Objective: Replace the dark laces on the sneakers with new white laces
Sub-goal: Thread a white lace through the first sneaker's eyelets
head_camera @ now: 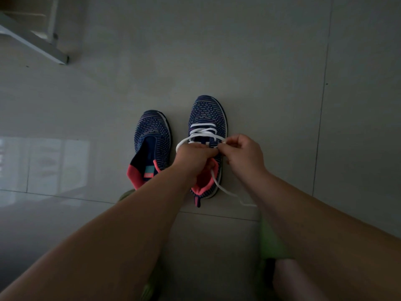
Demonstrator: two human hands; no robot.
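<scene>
Two navy knit sneakers with coral collars sit side by side on a grey tiled floor point(271, 61), toes pointing toward the top of the frame, right around the middle of the picture. The left sneaker point(152, 135) has no lace in it at all, tongue flopped open so you can see the lining and the teal label inside. The right sneaker point(207, 114) sits a bit higher in the frame and has the white lace point(202, 130) already threaded through the lower eyelets, crossing a few times over the tongue.

Both hands are down over the upper eyelets of that right sneaker. The left hand point(194, 156) is curled in over the shoe's opening with a loop of the white lace arcing out from it on the left side; looks like it's pinching the lace. The right hand point(243, 153) is just beside it, fingertips bunched together and pinching the lace near the shoe's right edge. The two hands are almost touching at the fingertips.

One loose end of the lace trails down across the coral heel and out onto the floor toward the lower right.

Upper left corner has a pale metal frame point(32, 38) of some furniture. Something lime green point(271, 240) shows at the bottom between the forearms; can't tell what it is. The lighting is pretty dim.
</scene>
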